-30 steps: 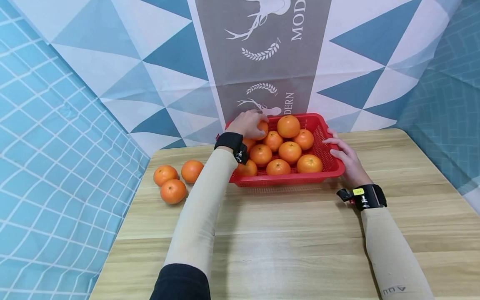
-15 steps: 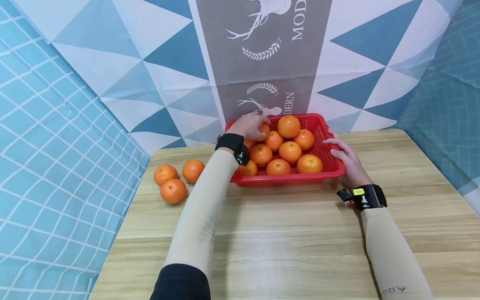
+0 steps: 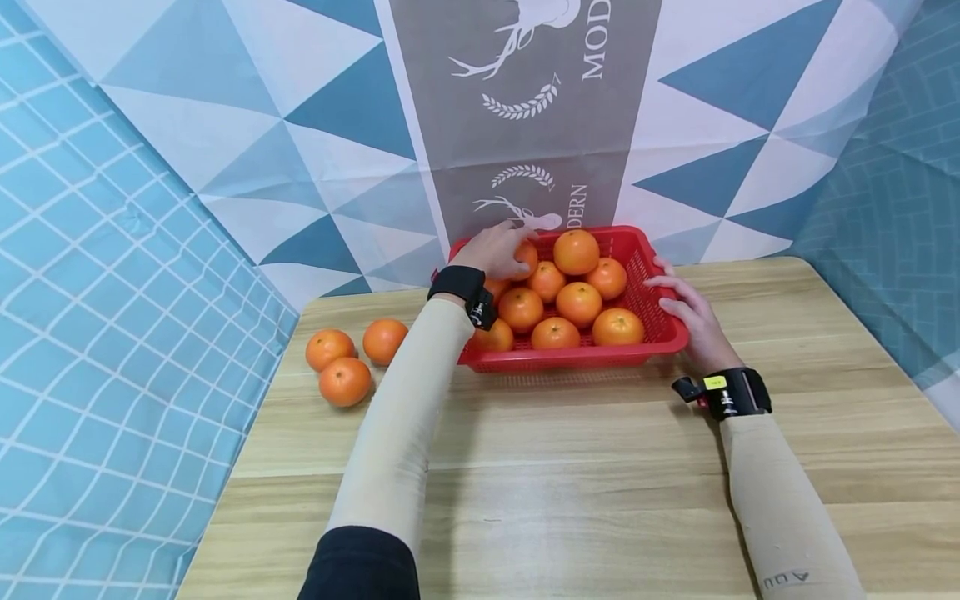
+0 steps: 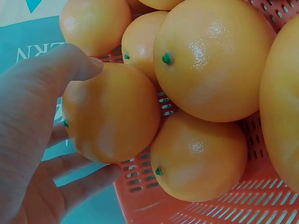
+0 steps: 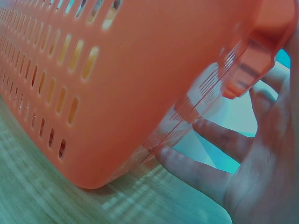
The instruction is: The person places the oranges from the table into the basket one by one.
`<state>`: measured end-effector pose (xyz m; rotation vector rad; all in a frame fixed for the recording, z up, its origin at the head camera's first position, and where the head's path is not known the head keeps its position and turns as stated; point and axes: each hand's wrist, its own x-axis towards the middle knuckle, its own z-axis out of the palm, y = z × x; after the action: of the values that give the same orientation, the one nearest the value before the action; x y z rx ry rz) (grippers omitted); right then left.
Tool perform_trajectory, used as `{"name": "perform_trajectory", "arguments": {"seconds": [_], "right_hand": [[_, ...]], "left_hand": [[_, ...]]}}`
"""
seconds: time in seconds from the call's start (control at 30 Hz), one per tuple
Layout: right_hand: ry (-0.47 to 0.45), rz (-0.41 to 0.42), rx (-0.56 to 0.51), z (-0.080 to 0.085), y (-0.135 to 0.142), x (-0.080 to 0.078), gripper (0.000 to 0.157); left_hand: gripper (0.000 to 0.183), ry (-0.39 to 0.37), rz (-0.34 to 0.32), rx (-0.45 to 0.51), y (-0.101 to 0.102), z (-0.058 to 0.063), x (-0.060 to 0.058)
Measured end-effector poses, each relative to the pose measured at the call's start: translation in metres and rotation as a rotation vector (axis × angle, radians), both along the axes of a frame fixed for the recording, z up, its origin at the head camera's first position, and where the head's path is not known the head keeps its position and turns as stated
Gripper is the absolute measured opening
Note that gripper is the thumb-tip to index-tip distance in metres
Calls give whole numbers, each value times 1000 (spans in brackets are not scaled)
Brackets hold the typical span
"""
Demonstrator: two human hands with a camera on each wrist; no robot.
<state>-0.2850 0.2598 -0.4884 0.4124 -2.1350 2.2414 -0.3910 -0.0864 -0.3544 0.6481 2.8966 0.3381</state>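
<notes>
A red plastic basket (image 3: 570, 358) with slotted walls holds several oranges. At its back left, my left hand (image 3: 491, 250) reaches over the rim and grips an orange (image 4: 112, 116). In the left wrist view the thumb (image 4: 77, 65) lies on top of this orange, and fingers reach round its far side. My right hand (image 3: 696, 325) holds the basket's right end by the rim. Two of its fingertips (image 5: 175, 158) touch the outside of the slotted wall in the right wrist view. One larger orange (image 3: 576, 252) sits higher than its neighbours at the back.
Three loose oranges (image 3: 346, 382) lie close together on the wooden table (image 3: 570, 483), left of the basket. Behind the basket hangs a patterned cloth (image 3: 525, 150), close to the table's back edge. A blue gridded cloth (image 3: 112, 333) borders the left side.
</notes>
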Motion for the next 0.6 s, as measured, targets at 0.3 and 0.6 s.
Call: {"name": "perform_trajectory", "arguments": {"seconds": [0.3, 0.6], "right_hand": [[4, 3, 9, 2, -2, -1, 36], [10, 14, -14, 0, -1, -1, 39]], "left_hand": [[62, 21, -16, 4, -4, 2, 2], [61, 23, -36, -23, -2, -3, -4]]}}
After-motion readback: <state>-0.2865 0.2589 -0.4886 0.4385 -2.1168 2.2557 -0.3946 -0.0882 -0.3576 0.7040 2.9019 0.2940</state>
